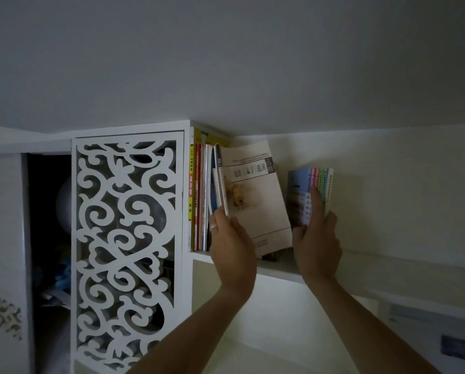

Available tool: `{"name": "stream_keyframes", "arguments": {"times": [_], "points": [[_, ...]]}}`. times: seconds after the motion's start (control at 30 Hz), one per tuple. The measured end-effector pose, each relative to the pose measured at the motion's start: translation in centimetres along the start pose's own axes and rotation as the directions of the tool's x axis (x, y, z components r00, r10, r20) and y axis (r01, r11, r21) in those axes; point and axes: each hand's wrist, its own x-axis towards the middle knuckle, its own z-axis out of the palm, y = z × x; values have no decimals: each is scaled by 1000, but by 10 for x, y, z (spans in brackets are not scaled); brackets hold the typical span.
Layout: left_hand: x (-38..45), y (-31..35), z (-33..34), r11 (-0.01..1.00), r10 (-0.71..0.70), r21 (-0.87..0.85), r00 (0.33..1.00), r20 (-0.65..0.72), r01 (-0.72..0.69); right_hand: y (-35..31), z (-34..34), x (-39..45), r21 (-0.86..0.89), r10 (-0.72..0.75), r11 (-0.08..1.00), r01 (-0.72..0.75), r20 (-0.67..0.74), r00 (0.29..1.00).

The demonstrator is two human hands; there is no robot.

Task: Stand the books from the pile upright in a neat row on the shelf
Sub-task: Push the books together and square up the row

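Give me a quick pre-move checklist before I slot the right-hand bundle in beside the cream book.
1. Right hand grips the bundle of thin books: ok.
2. Left hand steadies the cream book: ok.
3. Cream book upright: not ok, it tilts.
4. Gap open between cream book and bundle: ok.
5. Row of books at the left standing: ok.
6. Shelf bare under the bundle: cannot tell.

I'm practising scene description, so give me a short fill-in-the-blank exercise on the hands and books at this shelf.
1. The left hand steadies the beige book, which leans to the ____.
2. The right hand holds a bundle of thin books with ____ spines.
3. The carved panel is coloured ____.

Missing words: left; colourful; white
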Motion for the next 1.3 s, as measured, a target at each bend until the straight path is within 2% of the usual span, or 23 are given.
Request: {"name": "stream_keyframes", "arguments": {"times": [0.17, 0.3, 0.4, 0.47, 0.53, 0.57, 0.67, 0.77, 0.83, 0.93, 1.0, 1.1, 1.3], "points": [[-22, 17, 18, 996, 93, -17, 987, 130, -91, -2, -1, 0, -36, 18, 999, -17, 23, 1000], [-26, 14, 41, 989, 140, -75, 977, 164, -129, -2, -1, -2, -43, -69, 996, 72, 67, 995], [-21, 0, 57, 977, 196, 47, 960, 198, -209, -3, -4, -5, -52, -170, 983, 177, 116, 979], [-17, -14, 57, 924, 309, 145, 914, 264, -354, -4, -3, -6, -87, -228, 967, 241, 140, 963], [-10, -32, 53, 795, 465, 251, 820, 333, -552, -4, -1, -6, -91, -253, 959, 270, 162, 954], [-5, -37, 51, 744, 508, 277, 784, 356, -608, -3, -1, -5, -81, -250, 961, 266, 166, 954], [10, -36, 51, 694, 543, 271, 732, 411, -667, 0, -1, -2, -59, -238, 966, 252, 184, 954], [22, -37, 54, 692, 580, 124, 650, 491, -711, 3, -2, 0, -21, -229, 971, 237, 190, 955], [29, -43, 52, 747, 580, 8, 658, 481, -665, 7, 0, 1, 14, -230, 973, 232, 187, 955], [31, -46, 50, 795, 569, -63, 707, 420, -603, 13, 2, 0, 64, -229, 973, 221, 194, 954], [31, -45, 50, 806, 568, -99, 715, 407, -584, 14, 1, 0, 105, -210, 975, 193, 189, 959], [30, -46, 50, 797, 582, -90, 719, 379, -598, 10, 0, -2, 132, -205, 974, 182, 195, 959], [28, -47, 54, 815, 555, -24, 769, 316, -579, 9, 5, -2, 115, -222, 973, 201, 218, 951]]}}
